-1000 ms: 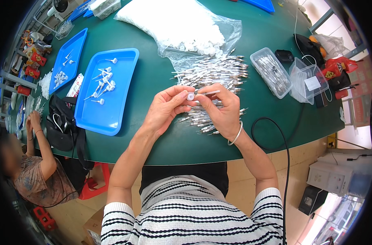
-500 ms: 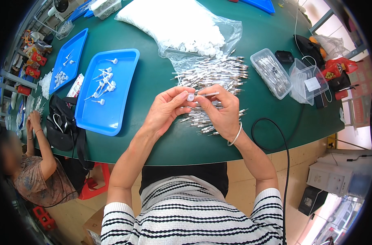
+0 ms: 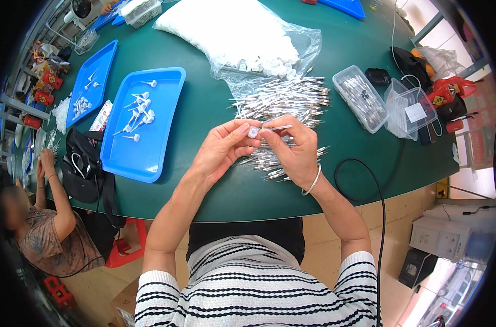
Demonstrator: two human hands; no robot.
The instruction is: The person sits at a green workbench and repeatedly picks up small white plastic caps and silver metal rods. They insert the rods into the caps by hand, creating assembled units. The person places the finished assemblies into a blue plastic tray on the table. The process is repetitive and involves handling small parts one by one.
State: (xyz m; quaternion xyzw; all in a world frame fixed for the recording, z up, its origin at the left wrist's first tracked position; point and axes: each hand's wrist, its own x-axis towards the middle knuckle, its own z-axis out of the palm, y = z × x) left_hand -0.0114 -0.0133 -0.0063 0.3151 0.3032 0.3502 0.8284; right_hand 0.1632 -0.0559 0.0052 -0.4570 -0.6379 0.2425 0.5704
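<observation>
Between thumb and fingers, my left hand (image 3: 226, 146) pinches a small round white cap (image 3: 253, 132). My right hand (image 3: 292, 148) is closed on a thin metal rod (image 3: 278, 127), whose inner end meets the cap. Just beyond and beneath my hands lies a heap of similar thin rods (image 3: 291, 98). Behind the heap, a clear plastic bag (image 3: 204, 27) spills many white caps. On the left, a blue tray (image 3: 136, 166) carries several rods with white caps on their ends.
A second blue tray (image 3: 103, 68) sits farther left. At right are a clear box of rods (image 3: 362, 98) and an open clear container (image 3: 411, 109). A black cable (image 3: 383, 218) hangs over the table edge. Beside a black bag (image 3: 79, 163), another person (image 3: 57, 223) works at left.
Both hands stay nearly in place, with the cap and rod still held together. At the far upper left, another person's hand has come into view.
</observation>
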